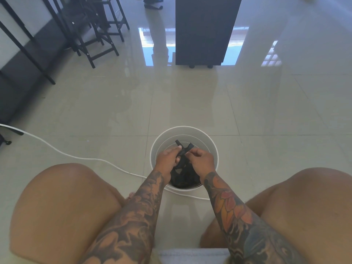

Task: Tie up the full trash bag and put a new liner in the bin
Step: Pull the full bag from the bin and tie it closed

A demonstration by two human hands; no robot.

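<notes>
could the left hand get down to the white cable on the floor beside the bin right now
Probably not right away. The left hand is over the white bin, pinching the black trash bag ties with the right hand. The white cable lies unobstructed on the floor to its left, so letting go would free it.

A: How much of the bag (183,178) shows?
B: Little. Both hands cover its neck, and the bin (214,149) wall hides the lower part; what fills it can't be told.
A: The cable (62,152)?
B: Cut off at the left edge, and it passes behind the bin.
A: Up top?
B: Stools (99,35) and cabinet (203,31) are cropped; someone's feet (153,5) too
</notes>
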